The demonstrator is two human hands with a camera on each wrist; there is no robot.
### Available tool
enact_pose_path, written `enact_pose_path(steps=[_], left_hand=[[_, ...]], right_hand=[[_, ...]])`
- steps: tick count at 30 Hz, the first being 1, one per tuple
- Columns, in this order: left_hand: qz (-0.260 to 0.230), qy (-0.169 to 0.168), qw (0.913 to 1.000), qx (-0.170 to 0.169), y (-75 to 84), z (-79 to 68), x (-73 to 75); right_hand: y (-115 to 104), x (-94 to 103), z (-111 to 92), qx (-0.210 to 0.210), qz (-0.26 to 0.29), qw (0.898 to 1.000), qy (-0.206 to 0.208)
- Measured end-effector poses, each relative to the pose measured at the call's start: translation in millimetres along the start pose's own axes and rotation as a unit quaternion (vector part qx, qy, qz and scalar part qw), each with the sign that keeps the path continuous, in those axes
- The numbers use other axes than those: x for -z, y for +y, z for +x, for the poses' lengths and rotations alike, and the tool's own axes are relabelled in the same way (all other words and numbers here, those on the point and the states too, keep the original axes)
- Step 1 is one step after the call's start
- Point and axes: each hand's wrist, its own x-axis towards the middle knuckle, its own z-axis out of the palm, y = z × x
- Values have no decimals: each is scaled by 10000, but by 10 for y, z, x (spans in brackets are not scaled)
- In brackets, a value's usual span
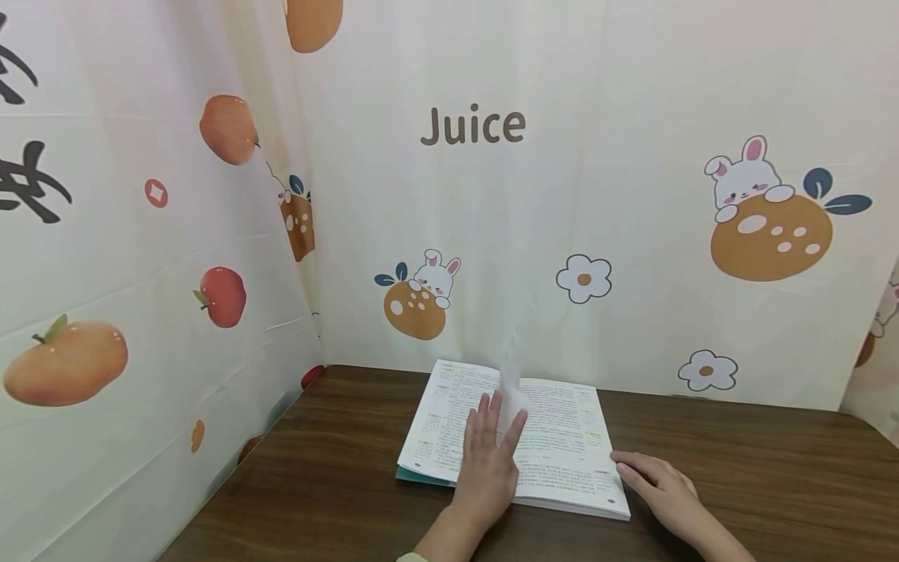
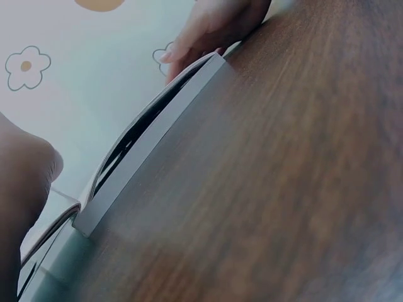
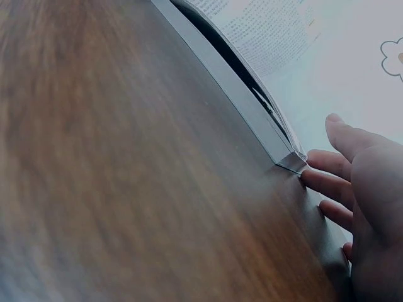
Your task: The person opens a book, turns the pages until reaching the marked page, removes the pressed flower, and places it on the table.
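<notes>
An open book with printed pages lies on the wooden table, a teal cover edge showing at its lower left. One page stands upright and blurred near the middle fold. My left hand is over the fold with its fingers extended, beside that raised page. At the book's right edge is my right hand, its fingertips at the side of the pages and the thumb apart. The right wrist view shows those fingers loosely bent by the book's corner, with nothing pinched between them.
The dark brown table runs back to a cream curtain printed with fruit, rabbits, flowers and the word "Juice". Another stretch of printed curtain closes off the left side.
</notes>
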Motion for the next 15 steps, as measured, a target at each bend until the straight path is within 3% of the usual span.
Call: enact_pose_path(steps=[9,15], left_hand=[[366,394,9978,400,-14,6,-5],[897,-221,9909,975,-12,16,17]], right_hand=[[-11,13,4,-223,61,9995,-202],[-9,14,7,-188,32,9997,-171]])
